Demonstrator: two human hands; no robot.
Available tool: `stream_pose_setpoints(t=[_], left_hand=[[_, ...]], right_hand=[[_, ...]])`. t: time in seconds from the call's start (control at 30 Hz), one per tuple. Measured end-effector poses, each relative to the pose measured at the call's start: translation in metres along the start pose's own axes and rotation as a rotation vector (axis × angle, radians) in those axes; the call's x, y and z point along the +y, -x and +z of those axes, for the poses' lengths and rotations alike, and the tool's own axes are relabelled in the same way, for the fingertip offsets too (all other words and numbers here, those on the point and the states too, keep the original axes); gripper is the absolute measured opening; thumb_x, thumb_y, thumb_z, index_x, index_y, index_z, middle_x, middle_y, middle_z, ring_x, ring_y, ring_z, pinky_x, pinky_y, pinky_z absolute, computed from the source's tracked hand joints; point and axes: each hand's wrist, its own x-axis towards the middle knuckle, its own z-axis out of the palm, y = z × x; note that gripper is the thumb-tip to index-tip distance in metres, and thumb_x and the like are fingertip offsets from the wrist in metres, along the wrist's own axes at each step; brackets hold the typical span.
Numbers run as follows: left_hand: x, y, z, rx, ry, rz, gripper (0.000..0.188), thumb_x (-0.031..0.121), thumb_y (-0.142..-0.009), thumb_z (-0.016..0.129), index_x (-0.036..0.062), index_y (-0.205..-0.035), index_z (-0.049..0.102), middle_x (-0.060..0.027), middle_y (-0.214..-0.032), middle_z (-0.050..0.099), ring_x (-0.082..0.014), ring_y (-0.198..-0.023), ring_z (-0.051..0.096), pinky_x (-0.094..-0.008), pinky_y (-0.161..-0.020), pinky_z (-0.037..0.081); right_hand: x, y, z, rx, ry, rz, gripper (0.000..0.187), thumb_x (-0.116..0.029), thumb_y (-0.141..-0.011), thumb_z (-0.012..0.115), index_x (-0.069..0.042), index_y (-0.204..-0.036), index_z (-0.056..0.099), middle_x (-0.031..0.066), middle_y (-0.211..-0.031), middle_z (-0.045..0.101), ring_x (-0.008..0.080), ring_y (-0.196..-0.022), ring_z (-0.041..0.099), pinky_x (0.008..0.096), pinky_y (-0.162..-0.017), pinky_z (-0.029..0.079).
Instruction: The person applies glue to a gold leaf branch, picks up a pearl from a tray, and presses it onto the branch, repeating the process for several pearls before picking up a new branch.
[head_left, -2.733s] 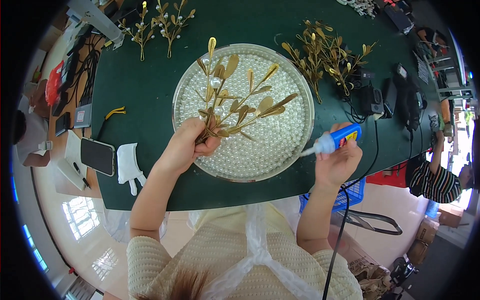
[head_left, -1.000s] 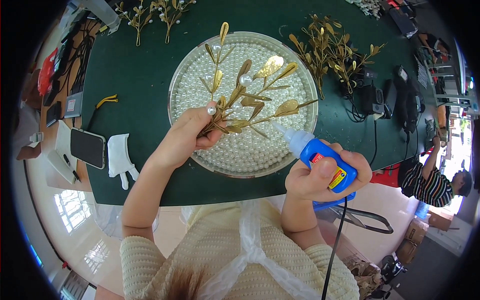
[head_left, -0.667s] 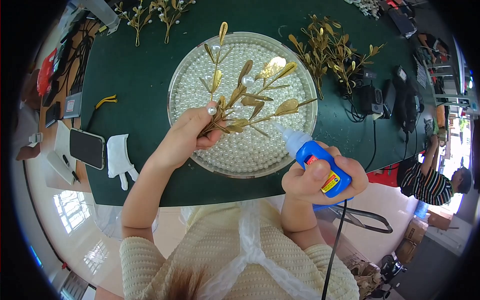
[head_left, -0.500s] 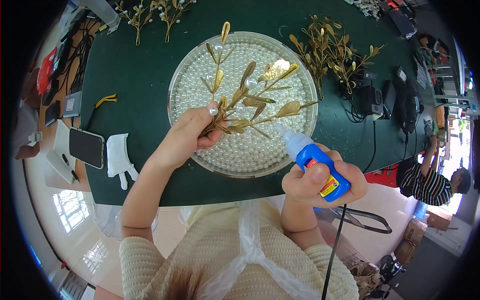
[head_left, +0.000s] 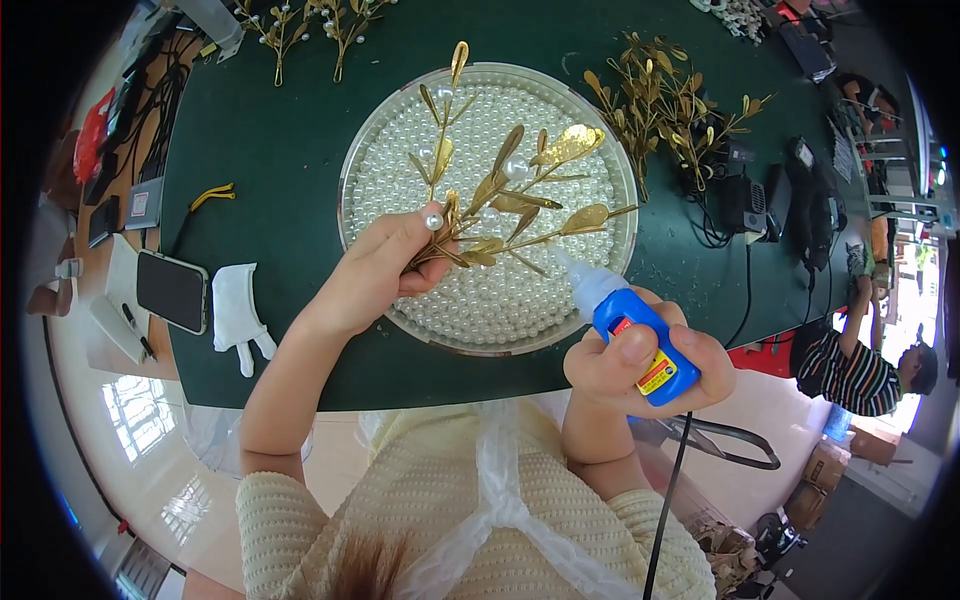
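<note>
Pinched in my left hand [head_left: 385,262] is a golden leaf branch [head_left: 492,190] with several pearls on it, one of them a white pearl [head_left: 434,222] by my fingertips. The leaves spread up and to the right over a round tray [head_left: 347,165] filled with loose pearl beads [head_left: 500,310]. My right hand [head_left: 650,352] is wrapped round a blue glue bottle [head_left: 640,330] with a red and yellow label. The bottle's pale nozzle [head_left: 572,265] points up and left, close below the branch's lower right twig and apart from it.
More golden branches [head_left: 660,100] lie at the back right, and pearl-set sprigs [head_left: 340,35] at the back left. On the left are a phone [head_left: 173,291], a white glove-like cloth [head_left: 236,310] and a yellow-tipped cable [head_left: 212,194]. Black adapters and cords [head_left: 745,205] lie right. Another person [head_left: 860,365] is farther right.
The branch in my left hand has shifted slightly right and its big leaf has turned a little. My right hand and the glue bottle stay almost where they were.
</note>
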Motion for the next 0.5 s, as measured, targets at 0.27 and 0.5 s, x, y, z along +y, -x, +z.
stream_pose_setpoints(t=[0.27,0.5], left_hand=[[-0.002,-0.001,-0.002,-0.019,-0.005,-0.001,0.044,0.037,-0.086,0.033,0.0003,-0.073,0.051,0.0019,-0.056,0.041,-0.0031,-0.046,0.03,-0.0168,-0.042,0.024],[-0.001,-0.001,0.003,0.019,-0.031,0.041,0.04,0.033,-0.088,0.03,0.0016,-0.07,0.047,0.0025,-0.049,0.034,-0.0044,-0.042,0.022,-0.0195,-0.039,0.017]], right_hand=[[0.002,-0.002,0.006,0.025,0.084,-0.072,0.03,-0.013,-0.072,0.053,-0.001,-0.087,0.03,0.0095,-0.064,0.04,0.0189,-0.039,0.046,0.0251,-0.038,0.041],[0.005,-0.003,0.007,0.06,0.146,-0.165,0.03,-0.017,-0.072,0.05,0.002,-0.081,0.03,0.0085,-0.074,0.036,0.0168,-0.034,0.044,0.0241,-0.033,0.04]])
